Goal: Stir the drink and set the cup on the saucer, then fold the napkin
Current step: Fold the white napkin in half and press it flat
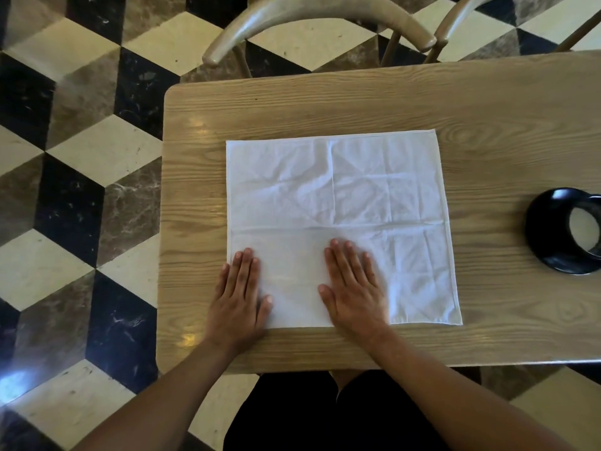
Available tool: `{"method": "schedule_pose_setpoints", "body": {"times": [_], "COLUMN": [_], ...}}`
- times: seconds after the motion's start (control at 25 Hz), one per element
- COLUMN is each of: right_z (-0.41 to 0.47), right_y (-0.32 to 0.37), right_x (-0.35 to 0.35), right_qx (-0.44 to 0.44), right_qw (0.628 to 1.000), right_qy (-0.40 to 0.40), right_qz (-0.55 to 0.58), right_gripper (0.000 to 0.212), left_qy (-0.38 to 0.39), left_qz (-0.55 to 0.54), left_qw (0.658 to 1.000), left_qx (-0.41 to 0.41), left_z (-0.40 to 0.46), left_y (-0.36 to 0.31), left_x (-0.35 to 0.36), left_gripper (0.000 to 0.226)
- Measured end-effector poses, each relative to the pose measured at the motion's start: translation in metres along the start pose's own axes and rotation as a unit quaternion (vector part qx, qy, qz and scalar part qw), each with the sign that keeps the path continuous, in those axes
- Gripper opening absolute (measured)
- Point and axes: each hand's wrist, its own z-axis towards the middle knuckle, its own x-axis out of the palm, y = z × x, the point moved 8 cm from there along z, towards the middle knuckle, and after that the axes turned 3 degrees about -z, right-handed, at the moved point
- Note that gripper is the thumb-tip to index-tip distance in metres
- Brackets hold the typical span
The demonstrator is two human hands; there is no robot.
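Light wood-grain table [487, 102] over a black, cream and brown cube-pattern tiled floor [81, 157]. Two curved wooden chair backs [318, 14] sit past the table's far edge, well beyond the fingertips. Nothing lies between the hands and the cloth.

Left hand [239, 294] lies flat, palm down, fingers straight and together, on the near-left corner of the white square cloth napkin [338, 206], heel off the edge on the wood. Right hand [354, 288] is flat too, fingers straight, pressing the napkin's near-middle. Napkin is spread open and creased, mostly ahead of the fingertips.

Black glossy cup [549, 229], far right of the right fingers, holds pale liquid; partly cut by frame edge.
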Motion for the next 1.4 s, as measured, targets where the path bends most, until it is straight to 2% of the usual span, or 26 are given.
{"method": "schedule_pose_setpoints", "body": {"times": [0.28,0.44,0.56,0.68,0.8,0.88,1.08,1.4], "right_z": [-0.04,-0.043,-0.027,0.004,0.025,0.031,0.013,-0.036], "right_y": [-0.126,-0.133,-0.093,0.002,0.087,0.097,0.059,-0.086], "right_x": [-0.021,-0.025,-0.028,-0.028,-0.004,0.009,0.012,-0.012], "right_qx": [0.087,0.109,0.115,0.042,-0.03,-0.028,-0.038,0.039], "right_qw": [0.996,0.994,0.992,0.995,0.996,0.997,0.999,0.999], "right_qy": [0.008,0.011,0.005,-0.022,0.009,0.011,-0.002,0.015], "right_qz": [-0.022,-0.004,0.049,0.092,0.079,0.066,0.027,-0.032], "right_gripper": [0.081,0.083,0.077,0.069,0.069,0.069,0.071,0.068], "left_qy": [-0.008,0.001,0.011,0.023,0.021,0.023,0.016,0.014], "left_qz": [0.001,-0.002,-0.005,-0.002,-0.001,0.003,0.001,-0.01], "left_qw": [1.0,1.0,1.0,1.0,1.0,1.0,1.0,1.0], "left_qx": [0.004,0.002,-0.004,-0.006,-0.003,-0.009,-0.005,-0.009], "left_z": [0.001,0.0,0.001,0.0,0.0,0.001,0.001,-0.001], "left_y": [0.0,0.001,0.0,0.001,0.0,0.0,0.001,0.003], "left_x": [0.001,0.001,0.002,0.003,0.003,0.003,0.003,0.004], "left_gripper": [0.078,0.078,0.079,0.079,0.075,0.074,0.077,0.08]}}
